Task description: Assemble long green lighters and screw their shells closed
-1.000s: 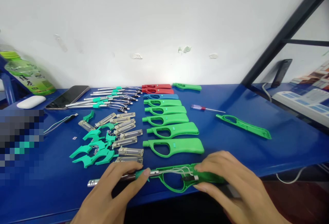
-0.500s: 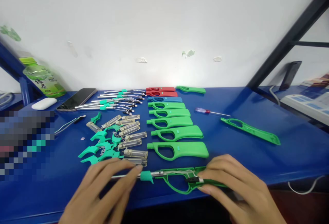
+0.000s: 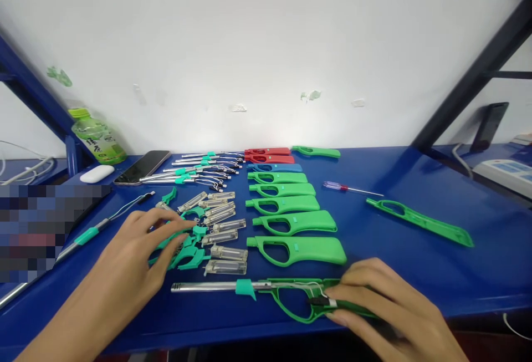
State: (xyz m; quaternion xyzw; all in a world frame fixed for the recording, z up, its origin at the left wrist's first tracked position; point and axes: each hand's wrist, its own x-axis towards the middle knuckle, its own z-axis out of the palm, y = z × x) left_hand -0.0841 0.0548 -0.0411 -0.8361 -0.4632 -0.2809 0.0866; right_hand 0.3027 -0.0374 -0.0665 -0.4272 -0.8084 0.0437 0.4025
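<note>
Two hands at a blue table: one grips an open green handle shell, the other reaches into teal plastic pieces.

The right hand (image 3: 388, 304) has its fingers and thumb closed on the wide end of an open green shell (image 3: 305, 319), which shows its inside and a loop-shaped opening just left of the fingertips. Pale wires and a black part (image 3: 320, 300) with a white end lie in the shell beside those fingertips. Farther left, a metal tube (image 3: 203, 286) with a teal collar (image 3: 244, 287) extends from the shell's narrow end.

The left hand (image 3: 143, 245) is over a heap of teal pieces (image 3: 191, 259), its thumb and forefinger slightly parted; whether anything small is between them, I cannot tell. Clear cartridges (image 3: 226, 266) lie just right of these fingertips, and the metal tube lies nearer the wearer than they do.

Between the two hands and beyond, a row of handles runs away: five green (image 3: 320, 251), one blue (image 3: 282, 168), two red (image 3: 274, 159). Beyond the left fingertips are wired metal rods (image 3: 187, 178). Beyond the right fingers are a screwdriver (image 3: 336, 186) and, farther right, another green half-shell (image 3: 428, 222).
</note>
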